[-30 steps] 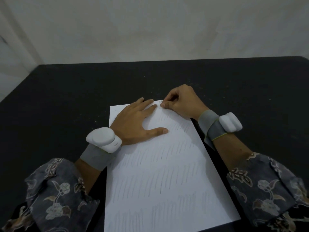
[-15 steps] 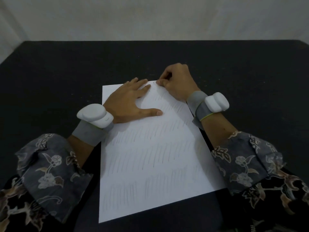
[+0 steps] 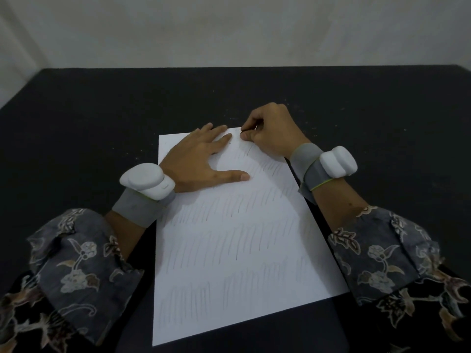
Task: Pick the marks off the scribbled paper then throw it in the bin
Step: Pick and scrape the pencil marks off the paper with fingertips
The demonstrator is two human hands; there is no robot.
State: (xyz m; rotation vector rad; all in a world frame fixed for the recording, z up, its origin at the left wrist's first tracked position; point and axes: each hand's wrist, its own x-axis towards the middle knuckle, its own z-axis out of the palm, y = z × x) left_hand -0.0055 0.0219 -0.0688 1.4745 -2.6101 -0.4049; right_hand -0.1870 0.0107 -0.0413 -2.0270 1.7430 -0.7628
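Paper flat on table; left hand spread flat at 11 o'clock (thumb out), right hand pinching at 12 o'clock edge, contents unclear.

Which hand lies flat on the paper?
The left hand: fingers spread, palm down on the paper. The right hand is curled, its fingers pinching at the far edge.

Black tabletop against a pale wall

The matte black tabletop fills most of the view and carries scattered pale specks near its middle. Behind its far edge rises a plain off-white wall, dimly and evenly lit.
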